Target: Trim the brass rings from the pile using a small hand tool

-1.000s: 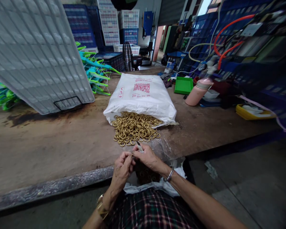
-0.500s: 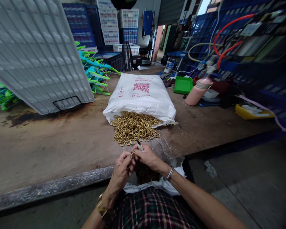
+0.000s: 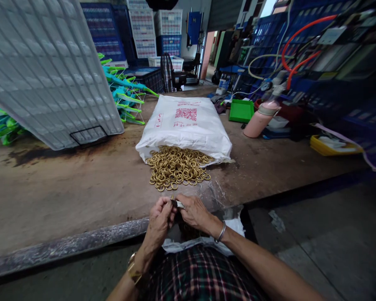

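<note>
My left hand (image 3: 160, 215) is closed in a pinch on a gold ring (image 3: 172, 197), of which only a small part shows above the fingertips. Between the fingers of my right hand (image 3: 196, 212) is a small white tool (image 3: 179, 204); its dark tip meets the ring at my left fingertips. Both hands are nearly touching, just over the table's front edge. Beyond them lies a pile of gold rings (image 3: 175, 169), spilling from the open mouth of a white sack (image 3: 188, 121) with red print.
A grey ribbed panel (image 3: 56, 75) stands at the left, with green and blue plastic pieces (image 3: 125, 94) behind it. A green tray (image 3: 241, 110), a pink bottle (image 3: 260, 121) and a yellow tray (image 3: 334, 146) are at the right. A white bag (image 3: 235, 228) hangs below my hands.
The white tool in my right hand has tilted from pointing up and away to lying nearly level, its dark tip now at my left fingertips. The pile and sack look the same.
</note>
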{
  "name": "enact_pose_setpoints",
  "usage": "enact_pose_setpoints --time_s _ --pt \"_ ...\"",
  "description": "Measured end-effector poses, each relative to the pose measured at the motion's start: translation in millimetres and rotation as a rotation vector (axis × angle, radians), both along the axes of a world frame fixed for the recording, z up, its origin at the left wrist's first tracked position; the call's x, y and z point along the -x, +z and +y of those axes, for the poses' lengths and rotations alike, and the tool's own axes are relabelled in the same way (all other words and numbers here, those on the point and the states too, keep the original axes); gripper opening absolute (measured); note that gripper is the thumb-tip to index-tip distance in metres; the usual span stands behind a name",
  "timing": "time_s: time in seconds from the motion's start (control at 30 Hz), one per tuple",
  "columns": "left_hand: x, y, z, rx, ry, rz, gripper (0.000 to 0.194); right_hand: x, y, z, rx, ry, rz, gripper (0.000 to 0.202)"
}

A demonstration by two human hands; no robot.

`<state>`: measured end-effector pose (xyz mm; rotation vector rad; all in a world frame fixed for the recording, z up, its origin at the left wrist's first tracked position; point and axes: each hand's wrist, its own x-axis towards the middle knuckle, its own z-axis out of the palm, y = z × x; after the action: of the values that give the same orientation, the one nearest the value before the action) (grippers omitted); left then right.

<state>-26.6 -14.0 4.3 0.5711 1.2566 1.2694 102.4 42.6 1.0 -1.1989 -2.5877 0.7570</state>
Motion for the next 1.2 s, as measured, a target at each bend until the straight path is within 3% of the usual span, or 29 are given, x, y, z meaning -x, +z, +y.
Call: enact_pose_setpoints --time_s 0.27,0.43,0.6,0.87,0.93,1.03,1.2 --pt "3.2 -4.2 -4.1 -0.008 -0.038 0.104 0.043 2.9 1.1 2.9 -0.049 -0.026 -0.172 0.026" --pt "0.9 7.6 -17.4 -0.042 -0.161 -0.072 0.035 2.9 -3.6 25.6 -0.127 -0.154 -0.191 0.023" --pt "0.7 3.1 -16.8 -0.005 -0.057 -0.290 0.036 15.3 -6.0 29.0 -0.174 -0.163 -0.066 0.020" --pt "15.0 -0.7 -11.5 0.043 0.038 -0.519 0.030 29.9 -5.9 27.1 -0.159 -0.203 -0.209 0.024" --pt "17.1 0.0 -9.1 0.087 0.068 -0.563 0.026 26.2 -5.0 29.5 -0.130 -0.193 -0.154 0.023" --pt "17.8 0.0 -4.4 0.147 0.148 -0.553 0.017 19.1 -4.7 31.9 -0.024 -0.216 0.103 0.012" --pt "12.5 0.4 2.4 0.081 0.149 -0.446 0.028 9.8 1.1 24.7 0.314 -0.226 0.529 0.012"
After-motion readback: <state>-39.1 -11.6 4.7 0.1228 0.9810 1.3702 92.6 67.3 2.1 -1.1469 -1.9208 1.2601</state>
